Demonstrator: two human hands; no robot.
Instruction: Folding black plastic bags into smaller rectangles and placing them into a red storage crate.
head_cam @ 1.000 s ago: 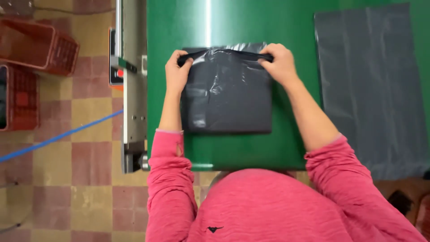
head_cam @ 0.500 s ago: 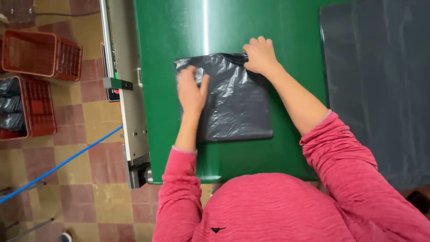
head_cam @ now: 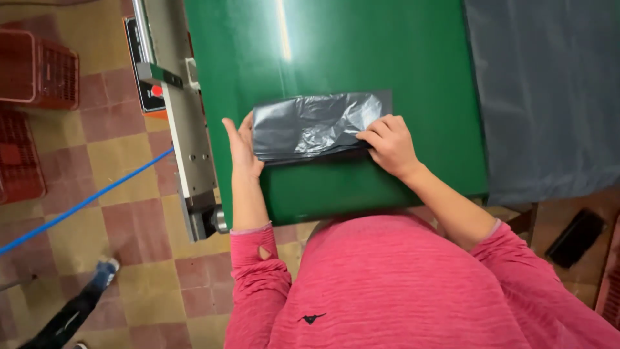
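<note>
Your left hand (head_cam: 241, 147) lies open, flat against the left edge of the folded dark plastic bag (head_cam: 314, 125) on the green table (head_cam: 336, 52). Your right hand (head_cam: 389, 145) presses its near right corner, fingers seemingly pinching nothing. Grey sheets (head_cam: 549, 90) lie right.

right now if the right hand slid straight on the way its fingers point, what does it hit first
The right hand points leftward across the folded grey plastic bag it already touches; past the bag, probably the left hand at the bag's other end.
</note>
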